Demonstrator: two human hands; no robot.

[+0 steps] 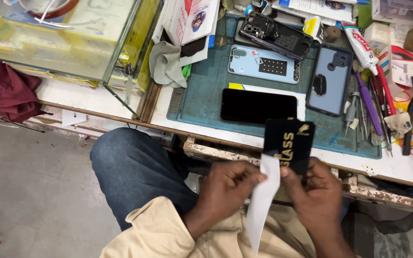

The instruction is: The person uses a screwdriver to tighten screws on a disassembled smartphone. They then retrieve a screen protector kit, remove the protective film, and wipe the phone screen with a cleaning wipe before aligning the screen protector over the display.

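Our left hand [228, 184] pinches white paper strip [264, 200], fingers clenched on its top. Our right hand [316, 188] grips black glass-protector packet [288, 145], fingers closed on lower end. Both just off counter [397, 167] front edge, above our lap. Black phone [258, 106] lies on green mat [201, 102] near that edge.
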